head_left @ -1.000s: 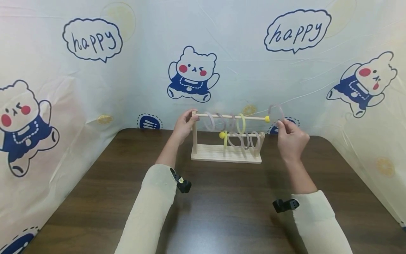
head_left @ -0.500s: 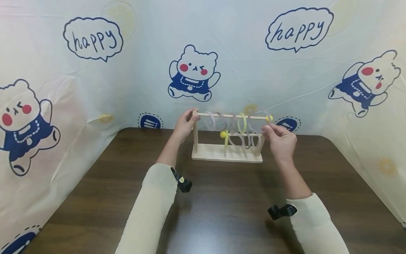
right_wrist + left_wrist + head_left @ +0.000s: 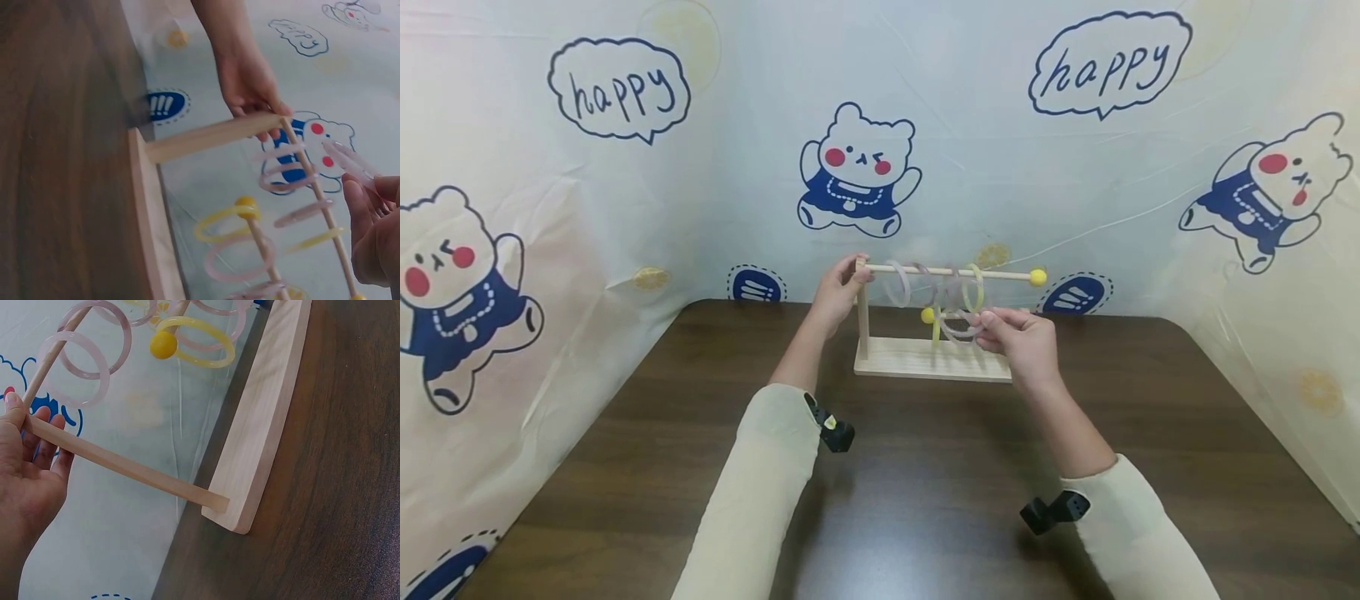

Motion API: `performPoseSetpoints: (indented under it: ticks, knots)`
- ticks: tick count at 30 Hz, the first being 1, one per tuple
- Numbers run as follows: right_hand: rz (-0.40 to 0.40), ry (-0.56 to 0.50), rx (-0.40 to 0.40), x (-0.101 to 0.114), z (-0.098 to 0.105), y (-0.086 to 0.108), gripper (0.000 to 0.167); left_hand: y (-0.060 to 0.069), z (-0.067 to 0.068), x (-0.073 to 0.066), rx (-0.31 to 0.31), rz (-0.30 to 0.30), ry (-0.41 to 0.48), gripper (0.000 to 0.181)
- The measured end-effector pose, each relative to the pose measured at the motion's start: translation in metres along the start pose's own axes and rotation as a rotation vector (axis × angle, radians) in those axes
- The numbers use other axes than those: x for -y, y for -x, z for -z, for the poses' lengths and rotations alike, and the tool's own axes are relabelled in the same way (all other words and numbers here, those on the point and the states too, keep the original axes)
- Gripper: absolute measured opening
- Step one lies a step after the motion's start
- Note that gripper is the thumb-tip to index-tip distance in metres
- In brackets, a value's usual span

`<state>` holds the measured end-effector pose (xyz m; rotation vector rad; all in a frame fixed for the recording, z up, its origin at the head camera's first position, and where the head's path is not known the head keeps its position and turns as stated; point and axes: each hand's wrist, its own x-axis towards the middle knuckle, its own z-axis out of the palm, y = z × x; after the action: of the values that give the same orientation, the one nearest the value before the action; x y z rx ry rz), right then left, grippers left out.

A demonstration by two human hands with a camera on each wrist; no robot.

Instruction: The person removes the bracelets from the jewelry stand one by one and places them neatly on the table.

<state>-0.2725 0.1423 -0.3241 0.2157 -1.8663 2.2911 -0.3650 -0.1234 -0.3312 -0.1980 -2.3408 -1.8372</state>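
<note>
A small wooden rack (image 3: pixel 895 360) stands on the table, bearing an upper rod (image 3: pixel 1000 274) and a lower rod, each tipped with a yellow ball. My left hand (image 3: pixel 837 292) grips the top of its left post (image 3: pixel 119 459), thumb against the rod's end. Pinkish clear rings (image 3: pixel 905 287) and a yellow ring (image 3: pixel 979 287) hang on the upper rod. Another yellow ring (image 3: pixel 228 353) and clear rings circle the lower rod. My right hand (image 3: pixel 1026 346) pinches a clear pinkish ring (image 3: pixel 350 164) in front of the rack; in the right wrist view it looks apart from the rods.
The rack sits near the back of a dark brown table (image 3: pixel 917 492). A pale curtain (image 3: pixel 970 108) printed with cartoon bears and "happy" bubbles stands behind and at both sides. My right hand hides the rack's right post and part of the lower rod.
My right hand has moved left with the ring, from beyond the upper rod's yellow tip, past that tip, to the front of the lower rod. My left hand keeps its grip.
</note>
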Motion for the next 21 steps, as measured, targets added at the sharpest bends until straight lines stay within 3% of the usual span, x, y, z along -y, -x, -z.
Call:
performPoseSetpoints:
  ticks: [9, 21]
  knots:
    - [-0.134, 0.013, 0.078, -0.018, -0.007, 0.002, 0.030, -0.001, -0.001, 0.004, 0.005, -0.031, 0.008, 0.048]
    - [-0.192, 0.014, 0.163, -0.039, -0.019, 0.005, 0.030, 0.000, 0.000, 0.001, 0.002, -0.009, 0.004, 0.048]
